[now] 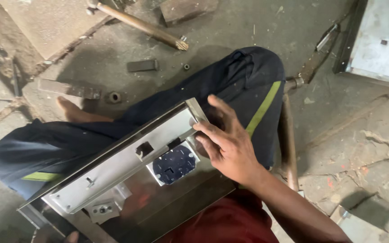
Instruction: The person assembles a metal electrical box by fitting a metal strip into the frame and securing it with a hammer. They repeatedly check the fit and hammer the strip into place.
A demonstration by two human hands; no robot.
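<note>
Dusty concrete workshop floor (338, 117), hammer (140, 22) lying at 12 o'clock. Person is sitting cross-legged, balancing a stainless sheet-metal panel (127, 166) on the lap. Right hand (226, 144) is pressing its 2 o'clock corner, fingers spread flat, not gripping. Left hand (70, 236) barely showing at 7 o'clock, grip unclear. Best to be keeping palm pressure even so the panel isn't tipping.

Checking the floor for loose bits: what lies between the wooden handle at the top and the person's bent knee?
In the head view, bare concrete floor with one small metal nut lies between the wooden handle and the knee.
</note>
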